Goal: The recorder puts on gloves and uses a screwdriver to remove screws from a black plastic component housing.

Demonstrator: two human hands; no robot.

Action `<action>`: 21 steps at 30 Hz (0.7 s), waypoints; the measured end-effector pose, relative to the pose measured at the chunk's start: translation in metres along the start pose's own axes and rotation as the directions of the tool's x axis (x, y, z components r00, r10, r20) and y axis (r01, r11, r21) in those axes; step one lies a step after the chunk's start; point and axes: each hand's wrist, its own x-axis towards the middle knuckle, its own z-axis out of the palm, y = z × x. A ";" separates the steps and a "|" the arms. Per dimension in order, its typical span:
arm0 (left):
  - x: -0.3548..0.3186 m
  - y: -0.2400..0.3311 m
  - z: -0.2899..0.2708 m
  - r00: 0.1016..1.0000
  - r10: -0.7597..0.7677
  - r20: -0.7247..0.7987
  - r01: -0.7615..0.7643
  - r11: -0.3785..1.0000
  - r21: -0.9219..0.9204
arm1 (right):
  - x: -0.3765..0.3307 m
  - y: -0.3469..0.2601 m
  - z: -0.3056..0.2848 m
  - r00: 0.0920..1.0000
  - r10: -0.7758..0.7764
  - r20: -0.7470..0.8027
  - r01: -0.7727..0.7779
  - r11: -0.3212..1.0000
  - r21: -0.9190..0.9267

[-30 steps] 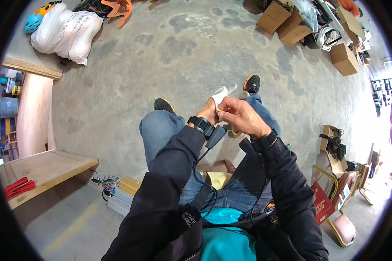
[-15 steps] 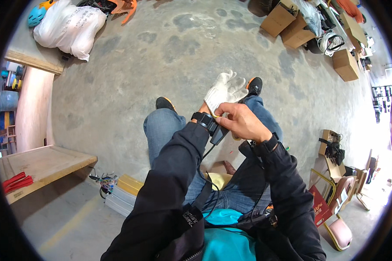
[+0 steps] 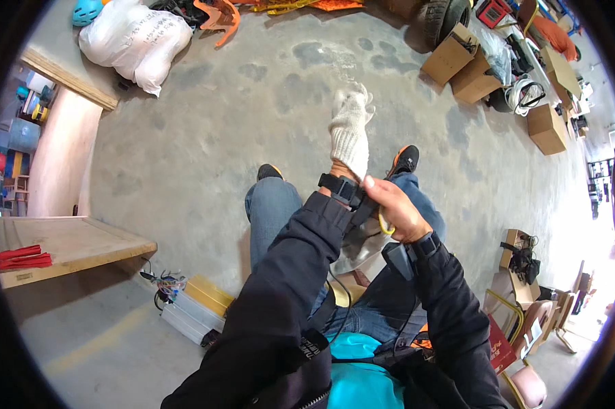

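A white knit glove covers my left hand, stretched ahead over the floor. Its fingers are curled in, with nothing visible in them. My right hand is bare and closed at my left wrist, its thumb and fingers pinching the edge of the glove's cuff. A yellow-edged loop shows under the right fingers; what it belongs to is mostly hidden. Black straps circle both wrists, the left strap just behind the cuff. A dark box-shaped device sits by the right wrist, and a black cable hangs between my forearms.
A wooden bench with red items stands at left. A metal-cased unit with wires lies beside my left leg. Cardboard boxes and a tyre are far right; a white sack is far left. Chairs stand near right.
My left hand has turned and straightened forward, its spread fingers now curled. My right hand has moved slightly right and down, still at the cuff, and the yellow-edged loop now shows.
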 end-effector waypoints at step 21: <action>-0.038 0.133 0.161 0.402 0.549 0.733 -0.812 -0.156 0.562 | -0.070 -0.072 0.049 0.934 -0.309 0.179 0.340 0.923 -0.182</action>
